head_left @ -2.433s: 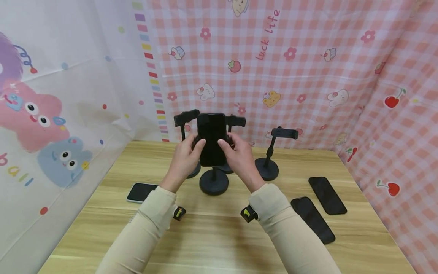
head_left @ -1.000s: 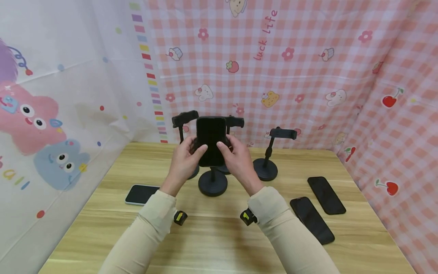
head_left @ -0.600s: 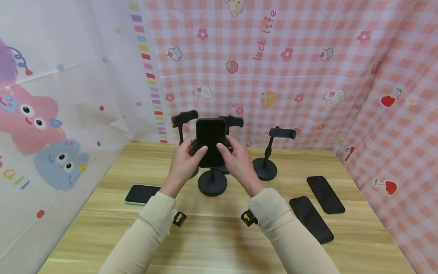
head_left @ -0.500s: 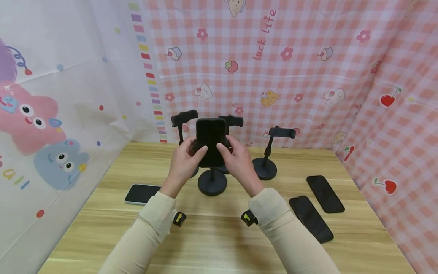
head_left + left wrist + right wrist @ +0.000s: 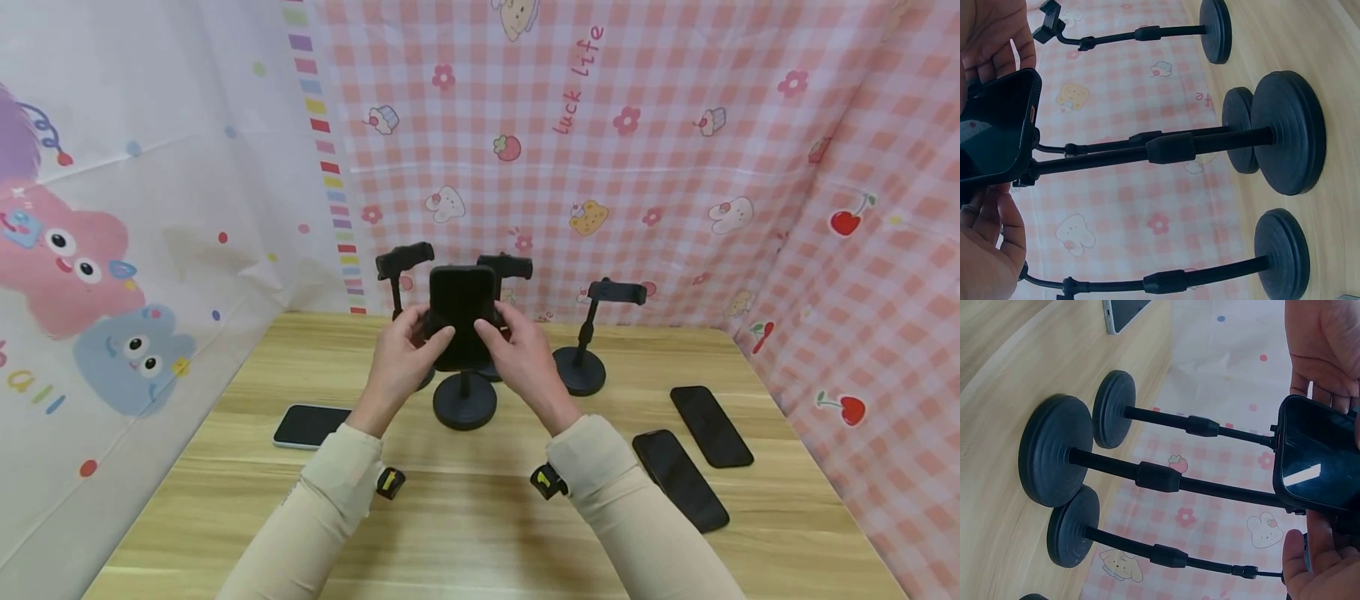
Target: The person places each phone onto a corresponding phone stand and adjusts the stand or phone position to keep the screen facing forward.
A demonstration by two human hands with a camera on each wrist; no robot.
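A black phone (image 5: 461,292) stands upright, slightly tilted, at the top of the nearest black phone stand (image 5: 465,403). My left hand (image 5: 403,354) grips its left side, thumb on the screen and fingers behind. My right hand (image 5: 527,357) grips the right side the same way. In the left wrist view the phone (image 5: 994,134) sits at the end of the stand's pole (image 5: 1169,147); the clamp is mostly hidden behind it. The right wrist view shows the phone's glossy screen (image 5: 1316,444) above the round base (image 5: 1054,450), which stands on the table.
Behind are three more stands: one at left (image 5: 405,258), one in the middle (image 5: 512,265), one at right (image 5: 581,371). A white-edged phone (image 5: 307,425) lies left; two black phones (image 5: 682,479), (image 5: 711,425) lie right. Patterned cloth (image 5: 637,167) hangs behind the wooden table (image 5: 465,533).
The phone's top edge has come lower and the phone looks shorter, so its tilt has changed. Both hands have kept their grip and shifted slightly downward. The stand's base stays put.
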